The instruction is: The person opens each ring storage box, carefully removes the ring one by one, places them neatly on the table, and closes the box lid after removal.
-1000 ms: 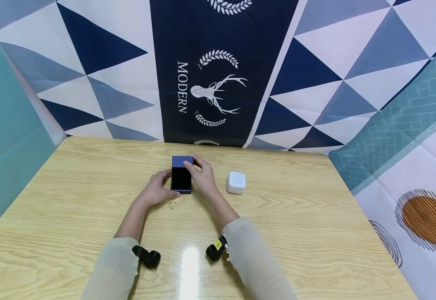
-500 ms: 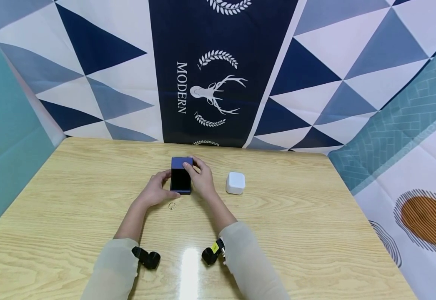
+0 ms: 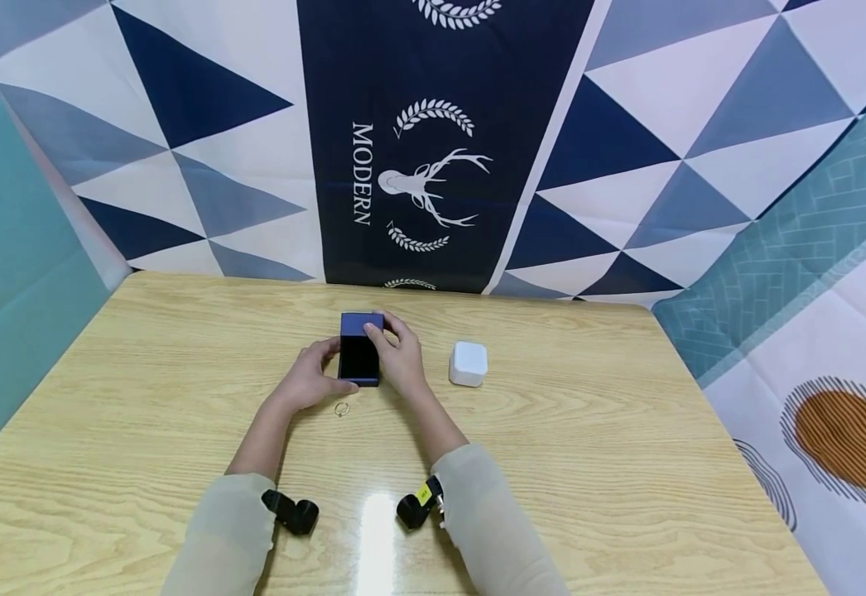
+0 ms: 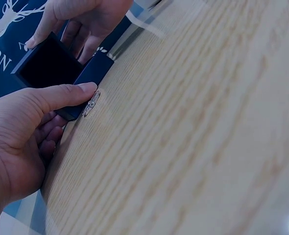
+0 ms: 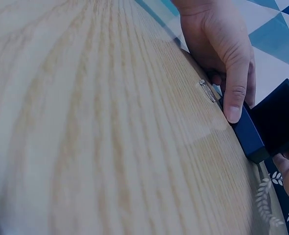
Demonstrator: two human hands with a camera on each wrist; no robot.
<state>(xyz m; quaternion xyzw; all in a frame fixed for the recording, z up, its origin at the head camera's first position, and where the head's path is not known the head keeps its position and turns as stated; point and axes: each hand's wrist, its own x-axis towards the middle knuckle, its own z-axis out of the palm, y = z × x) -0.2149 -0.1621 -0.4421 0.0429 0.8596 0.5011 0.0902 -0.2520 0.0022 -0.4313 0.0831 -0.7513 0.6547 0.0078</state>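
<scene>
A dark blue ring box [image 3: 359,360] with a black inside stands on the table with its lid raised. My left hand [image 3: 312,379] grips the box's lower part from the left, thumb along the front edge. From the right, my right hand [image 3: 402,356] pinches the raised lid, its thumb on the lid's front and its fingers behind. Just in front of the box lies a thin gold-coloured ring [image 3: 339,415]. The left wrist view shows small stones along the ring [image 4: 91,104], close by the left thumb. In the right wrist view, the right hand is mostly cut off.
A white rounded cube [image 3: 469,362] stands on the wooden table [image 3: 597,463], right of the right hand. Behind the table's far edge hangs a patterned cloth [image 3: 418,165]. Black wrist cameras [image 3: 291,511] sit at both sleeves.
The right forearm and its wrist camera have shifted slightly left and down. Both hands keep their hold on the ring box; the ring and the white cube stay put.
</scene>
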